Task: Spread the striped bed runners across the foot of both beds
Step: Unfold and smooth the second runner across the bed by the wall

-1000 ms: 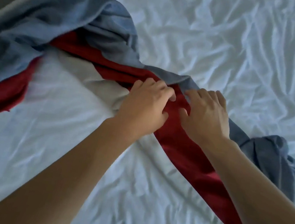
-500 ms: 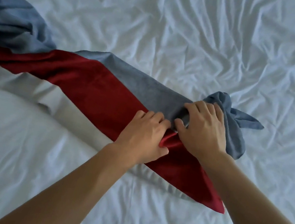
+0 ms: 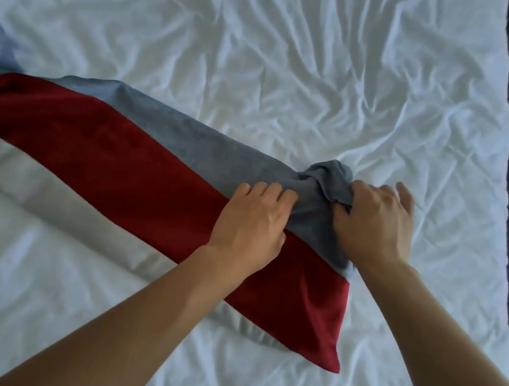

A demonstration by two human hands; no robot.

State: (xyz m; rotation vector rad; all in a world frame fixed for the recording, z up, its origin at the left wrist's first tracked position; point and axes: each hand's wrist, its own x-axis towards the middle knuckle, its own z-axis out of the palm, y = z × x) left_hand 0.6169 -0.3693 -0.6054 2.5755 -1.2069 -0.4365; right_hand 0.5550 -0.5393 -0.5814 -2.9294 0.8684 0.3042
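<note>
Runner, striped grey, red and pale, lies across the sheet from 9 o'clock toward 4 o'clock. Left hand presses its curled fingers on the red-grey seam. Right hand, just at 3 o'clock of it, grasps the bunched grey end.

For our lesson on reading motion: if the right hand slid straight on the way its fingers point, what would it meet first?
Probably only wrinkled white sheet; the right hand points up and right, away from the bunched runner.
</note>
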